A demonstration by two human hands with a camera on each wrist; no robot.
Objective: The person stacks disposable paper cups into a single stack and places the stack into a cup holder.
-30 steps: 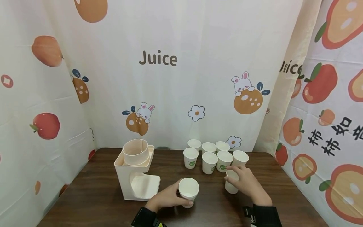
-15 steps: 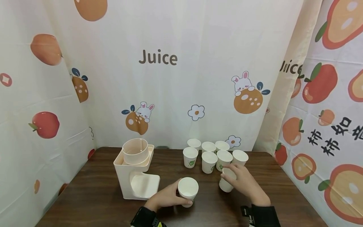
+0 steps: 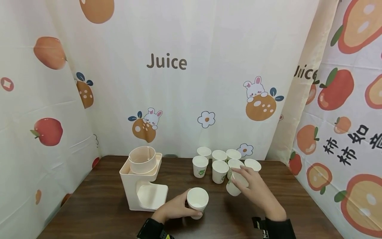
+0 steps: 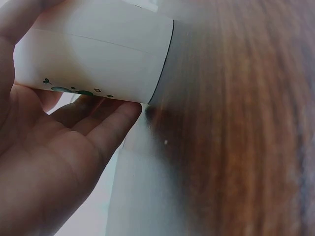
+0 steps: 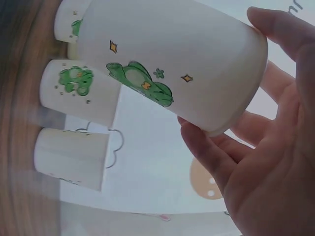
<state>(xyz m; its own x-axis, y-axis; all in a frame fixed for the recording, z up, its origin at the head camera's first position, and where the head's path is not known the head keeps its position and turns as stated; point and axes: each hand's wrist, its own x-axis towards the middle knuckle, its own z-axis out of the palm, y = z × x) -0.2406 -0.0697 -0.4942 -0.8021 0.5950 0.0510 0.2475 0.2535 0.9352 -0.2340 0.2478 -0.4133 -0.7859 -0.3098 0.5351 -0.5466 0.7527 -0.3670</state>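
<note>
My left hand (image 3: 176, 208) is curled round the side of a white paper cup (image 3: 198, 198), which stands mouth up with its base right at the tabletop in the left wrist view. Out to the right, my right hand (image 3: 257, 191) pinches another paper cup (image 3: 233, 189) near its rim, fingertips and thumb on opposite sides. That cup leans in the head view and overlaps one of the cups behind it. Its green cartoon print (image 5: 140, 83) faces the right wrist camera. Part of its mouth is hidden by my fingers.
Several white paper cups (image 3: 220, 171) stand upright in a loose group at the back of the brown wooden table (image 3: 98, 192). A cream-coloured machine (image 3: 134, 191) with a round open top and a flat base plate stands left of my left hand. Printed curtains hang behind.
My right hand has carried its cup leftward and farther back, up to the group, and the cup tilts more. The left hand and its cup have stayed in place.
</note>
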